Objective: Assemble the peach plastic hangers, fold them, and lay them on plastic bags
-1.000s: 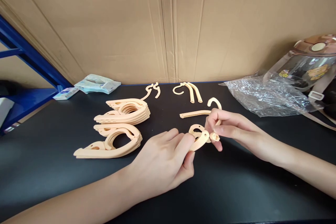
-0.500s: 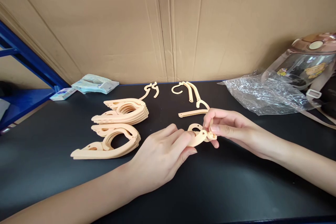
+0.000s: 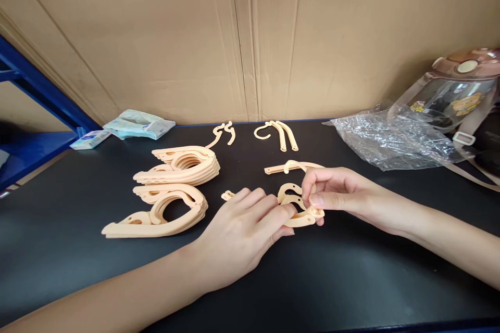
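Note:
My left hand (image 3: 242,231) rests low on the black table (image 3: 351,270), fingers curled onto a peach plastic hanger arm (image 3: 299,218). My right hand (image 3: 336,195) pinches the round end of that arm together with a thin hook piece (image 3: 291,166) that arches over its knuckles. A second hanger arm (image 3: 289,192) lies under the hands. Left of my hands sit two stacks of curved peach hanger arms (image 3: 175,187).
Thin hook pieces (image 3: 277,135) and small clips (image 3: 224,132) lie near the cardboard wall. A crumpled clear plastic bag (image 3: 386,140) and a water bottle (image 3: 457,93) sit at the right. Tissue packs (image 3: 136,125) and a blue rack (image 3: 35,114) are at the left.
Both hands lowered the held arm toward the table. The hook piece swung from upright to lying over the right knuckles. The arm's far end now shows left of my left hand.

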Action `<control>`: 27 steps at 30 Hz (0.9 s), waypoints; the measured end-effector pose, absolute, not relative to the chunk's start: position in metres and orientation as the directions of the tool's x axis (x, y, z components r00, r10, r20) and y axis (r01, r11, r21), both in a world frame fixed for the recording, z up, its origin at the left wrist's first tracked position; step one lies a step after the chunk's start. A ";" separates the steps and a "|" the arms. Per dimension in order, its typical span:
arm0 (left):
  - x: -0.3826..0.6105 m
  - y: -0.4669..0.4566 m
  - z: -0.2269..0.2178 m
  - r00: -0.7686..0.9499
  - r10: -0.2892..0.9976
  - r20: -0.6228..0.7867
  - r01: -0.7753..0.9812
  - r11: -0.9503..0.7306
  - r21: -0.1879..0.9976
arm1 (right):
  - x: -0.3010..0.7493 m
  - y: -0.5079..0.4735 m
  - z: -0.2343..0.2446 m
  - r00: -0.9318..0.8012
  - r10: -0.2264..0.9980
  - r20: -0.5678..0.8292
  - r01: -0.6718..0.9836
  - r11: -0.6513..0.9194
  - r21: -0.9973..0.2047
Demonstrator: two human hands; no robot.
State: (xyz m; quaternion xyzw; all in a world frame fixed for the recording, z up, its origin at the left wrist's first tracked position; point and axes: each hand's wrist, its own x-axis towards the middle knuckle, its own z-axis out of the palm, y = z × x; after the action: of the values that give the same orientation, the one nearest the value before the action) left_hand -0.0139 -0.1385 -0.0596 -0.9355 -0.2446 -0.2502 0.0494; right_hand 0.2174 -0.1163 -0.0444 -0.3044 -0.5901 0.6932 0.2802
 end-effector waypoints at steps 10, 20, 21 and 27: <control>-0.013 -0.140 -0.061 0.742 0.372 0.558 0.488 -0.870 -0.069 | 0.218 -0.121 -0.042 -0.622 0.783 -0.014 0.008 -0.011 -1.000; -0.013 -0.146 -0.063 0.727 0.407 0.553 0.503 -0.864 -0.025 | 0.216 -0.122 -0.038 -0.538 0.841 0.055 0.114 0.138 -0.984; -0.012 -0.146 -0.062 0.726 0.416 0.548 0.507 -0.862 -0.018 | 0.215 -0.122 -0.038 -0.533 0.844 0.067 0.126 0.157 -0.980; -0.011 -0.150 -0.062 0.702 0.461 0.543 0.562 -0.827 -0.024 | 0.215 -0.126 -0.038 -0.531 0.840 0.109 0.266 0.287 -0.920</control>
State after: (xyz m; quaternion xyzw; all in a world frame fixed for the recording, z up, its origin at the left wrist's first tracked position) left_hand -0.0115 -0.1502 -0.0619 -0.9177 -0.2785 -0.2672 0.0945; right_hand 0.2148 -0.1259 -0.0377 -0.3733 -0.7408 0.4658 0.3081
